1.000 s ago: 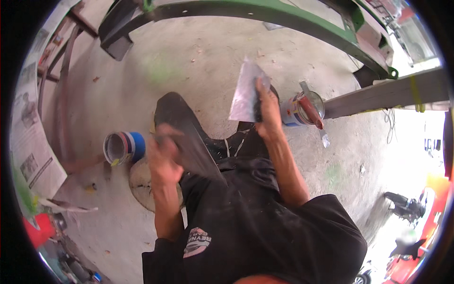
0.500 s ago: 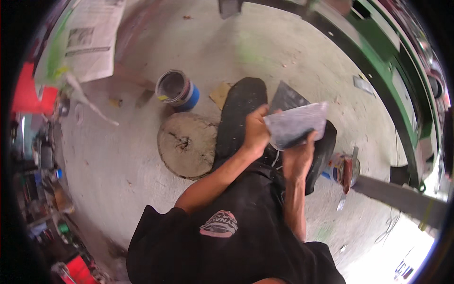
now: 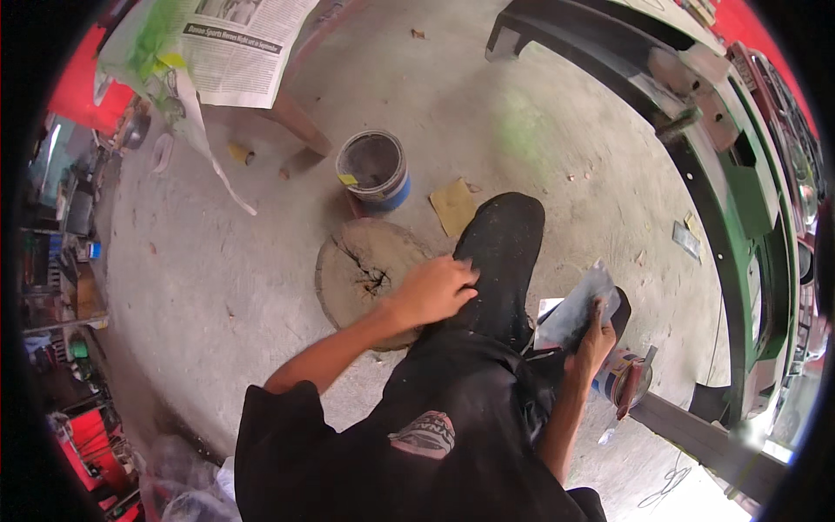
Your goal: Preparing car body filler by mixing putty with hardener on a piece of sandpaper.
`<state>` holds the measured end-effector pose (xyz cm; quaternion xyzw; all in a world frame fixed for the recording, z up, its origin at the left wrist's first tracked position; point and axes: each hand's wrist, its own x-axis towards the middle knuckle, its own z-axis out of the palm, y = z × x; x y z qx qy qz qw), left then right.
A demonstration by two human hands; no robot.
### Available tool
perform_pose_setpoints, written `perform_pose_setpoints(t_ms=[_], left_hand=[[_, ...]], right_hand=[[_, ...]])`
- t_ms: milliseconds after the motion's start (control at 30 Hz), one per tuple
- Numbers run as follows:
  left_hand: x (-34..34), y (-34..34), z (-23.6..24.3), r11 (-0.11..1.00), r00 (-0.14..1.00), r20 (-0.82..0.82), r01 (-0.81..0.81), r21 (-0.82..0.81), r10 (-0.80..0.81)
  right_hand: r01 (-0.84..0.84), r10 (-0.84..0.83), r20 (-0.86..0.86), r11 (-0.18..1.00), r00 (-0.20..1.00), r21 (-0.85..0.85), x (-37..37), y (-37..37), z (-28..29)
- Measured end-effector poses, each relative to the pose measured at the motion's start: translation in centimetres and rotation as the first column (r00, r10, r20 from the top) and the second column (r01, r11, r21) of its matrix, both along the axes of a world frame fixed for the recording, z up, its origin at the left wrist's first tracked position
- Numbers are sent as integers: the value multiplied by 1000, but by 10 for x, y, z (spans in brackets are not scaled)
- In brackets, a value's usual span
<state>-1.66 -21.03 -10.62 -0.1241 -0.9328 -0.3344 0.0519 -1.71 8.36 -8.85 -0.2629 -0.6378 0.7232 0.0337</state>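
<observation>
Holds grey plate [image 3: 570, 313] by R knee [image 3: 622, 314], clamped under thumb of R hand [image 3: 593, 343], prob. to steady it, & has L hand [image 3: 433, 291], w/ fingers bent & slightly apart, at L thigh [image 3: 504, 252], prob. for balance.

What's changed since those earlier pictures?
The left hand has let go of the dark flat plate and moved left, to the outer edge of the left leg. The right hand still holds the flat grey spreader. The view has swung left. The blue can, round wooden block and right-side can stayed put.
</observation>
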Motion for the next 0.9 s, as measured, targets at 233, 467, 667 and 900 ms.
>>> perform_pose_setpoints(t_ms=[233, 467, 667, 900], left_hand=[[-87, -189, 3, 833, 877, 82, -416, -364, 474], [-138, -195, -86, 622, 923, 206, -45, -782, 326], [-147, -211, -100, 630, 863, 316, -4, -776, 394], [-145, -220, -70, 652, 869, 205, -164, -740, 451]], right_hand=[[-326, 313, 142, 943, 939, 73, 23, -44, 3], [-336, 263, 279, 904, 924, 262, 43, -50, -27], [-445, 338, 325, 821, 883, 358, 47, -72, -13], [-404, 298, 345, 867, 890, 293, 49, -72, -13]])
